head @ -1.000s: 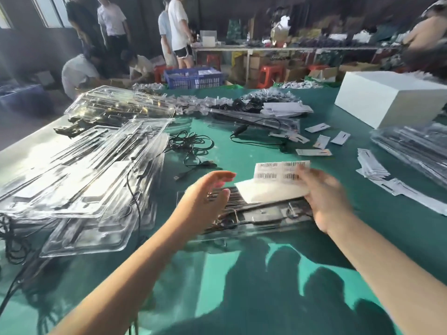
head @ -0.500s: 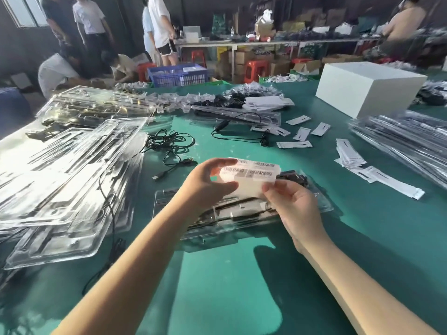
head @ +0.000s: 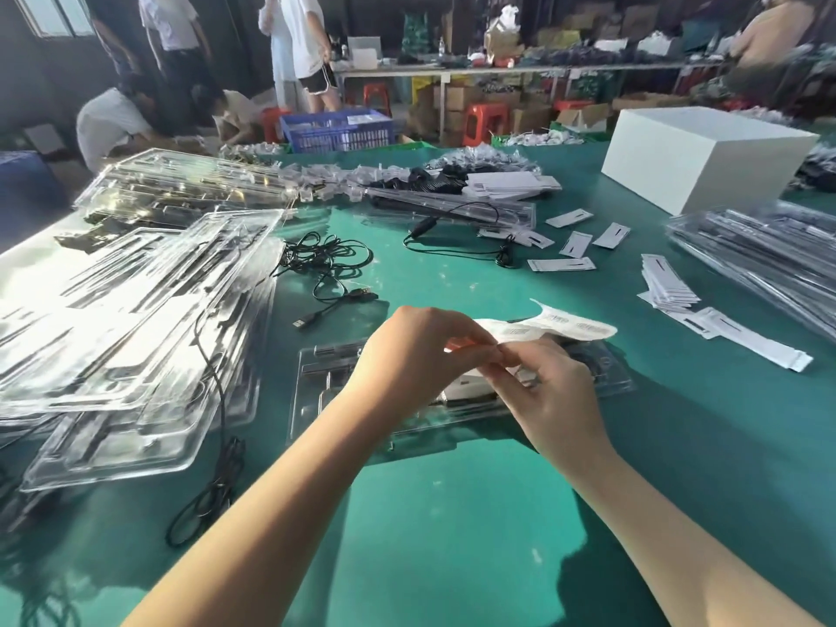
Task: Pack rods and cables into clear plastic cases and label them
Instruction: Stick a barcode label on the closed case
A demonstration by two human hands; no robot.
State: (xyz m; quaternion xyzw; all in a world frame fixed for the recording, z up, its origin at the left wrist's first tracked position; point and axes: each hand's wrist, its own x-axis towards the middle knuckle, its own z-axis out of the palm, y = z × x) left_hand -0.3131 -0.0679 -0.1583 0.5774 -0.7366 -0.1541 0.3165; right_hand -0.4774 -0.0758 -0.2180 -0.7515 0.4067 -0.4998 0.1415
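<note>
Both hands, left hand (head: 420, 355) and right hand (head: 549, 391), pinch the label sheet (head: 556, 328) at frame centre; packed clear case (head: 606, 373) directly beneath, long axis left-right, right nearer.

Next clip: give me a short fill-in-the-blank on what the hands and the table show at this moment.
1. Both hands, left hand and right hand, pinch a white sheet of ____ labels.
2. Right under the hands lies a clear plastic ____.
3. The table has a ____ surface.
4. The big box far right is ____ in colour.

Missing words: barcode; case; green; white
</note>
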